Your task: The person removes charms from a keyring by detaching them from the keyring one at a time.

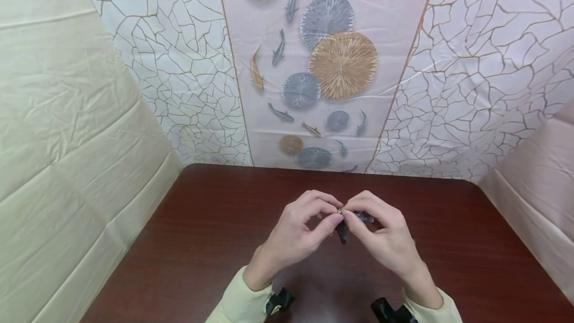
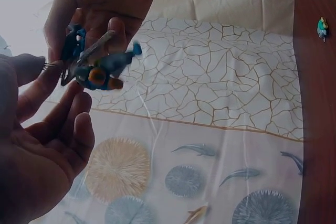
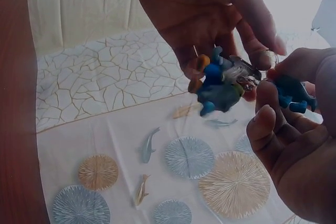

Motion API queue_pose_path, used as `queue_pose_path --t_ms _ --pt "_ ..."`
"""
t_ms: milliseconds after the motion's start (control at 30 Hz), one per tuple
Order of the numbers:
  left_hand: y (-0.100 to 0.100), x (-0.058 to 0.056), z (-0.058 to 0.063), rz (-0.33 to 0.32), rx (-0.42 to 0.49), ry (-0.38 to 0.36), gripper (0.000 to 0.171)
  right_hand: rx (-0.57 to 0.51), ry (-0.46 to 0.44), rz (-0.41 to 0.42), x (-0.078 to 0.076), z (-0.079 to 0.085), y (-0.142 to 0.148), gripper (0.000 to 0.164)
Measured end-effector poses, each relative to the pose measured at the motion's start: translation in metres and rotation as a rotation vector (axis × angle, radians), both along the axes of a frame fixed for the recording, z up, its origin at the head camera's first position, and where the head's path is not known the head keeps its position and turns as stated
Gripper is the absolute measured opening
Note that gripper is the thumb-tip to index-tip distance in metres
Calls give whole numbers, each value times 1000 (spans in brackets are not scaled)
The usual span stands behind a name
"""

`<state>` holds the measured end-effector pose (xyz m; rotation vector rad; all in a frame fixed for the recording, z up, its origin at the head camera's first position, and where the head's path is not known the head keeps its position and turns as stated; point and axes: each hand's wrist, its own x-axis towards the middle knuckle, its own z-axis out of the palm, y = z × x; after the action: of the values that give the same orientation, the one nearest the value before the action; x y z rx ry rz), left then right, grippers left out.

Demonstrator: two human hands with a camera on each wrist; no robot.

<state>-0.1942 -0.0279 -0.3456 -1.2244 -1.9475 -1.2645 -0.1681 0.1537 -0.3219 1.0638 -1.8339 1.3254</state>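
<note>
My left hand (image 1: 298, 228) and right hand (image 1: 385, 231) meet above the table, fingertips almost touching. Between left thumb and fingers I pinch a small metal key ring (image 1: 340, 211). From it dangles a blue-grey figurine charm (image 3: 218, 85) with orange round parts, seen in the right wrist view, with a thin metal piece (image 2: 100, 45) beside it in the left wrist view. My right thumb and index finger pinch at the same spot, by a second, blue figurine keychain (image 3: 294, 98) that lies under the right fingers. How the pieces are linked is partly hidden by fingertips.
A small green-and-yellow figure (image 2: 323, 27) stands on the table, seen in the left wrist view. The dark red-brown table (image 1: 202, 223) ends at a patterned cloth (image 1: 211, 128) behind, with pale drapes (image 1: 89, 138) at the sides.
</note>
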Motion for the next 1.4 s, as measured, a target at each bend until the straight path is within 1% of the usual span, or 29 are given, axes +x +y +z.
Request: queue_pose_path --t_ms 133,367,500,633,767,900,967,1133,1233,1300,1400 --pt "0 0 0 -6 10 7 4 -7 16 11 0 1 -1 19" --pt "1 -1 -1 15 14 34 4 -15 26 -3 -1 1 -2 26" --pt "2 -1 -2 2 23 45 3 -17 21 -20 -4 -3 0 26" --pt "2 -2 -2 -18 26 79 4 -15 8 -35 -6 -6 3 26" --pt "3 -3 -2 -28 19 103 5 -10 -6 -47 -5 -4 3 23" --pt "4 -2 -3 -9 5 89 4 -16 -5 -40 -1 0 1 16" --pt "4 -2 -3 0 -1 74 3 -19 -4 -37 -1 0 1 16" --pt "4 0 -3 24 6 44 6 -15 -2 -25 -4 -5 1 25" --pt "3 1 -2 40 16 23 9 -11 6 -6 -6 -8 1 24" --pt "2 1 -2 43 18 9 9 -11 15 6 -6 -8 0 21" --pt "2 1 -2 31 18 -15 7 -14 33 9 -4 -5 -3 19"
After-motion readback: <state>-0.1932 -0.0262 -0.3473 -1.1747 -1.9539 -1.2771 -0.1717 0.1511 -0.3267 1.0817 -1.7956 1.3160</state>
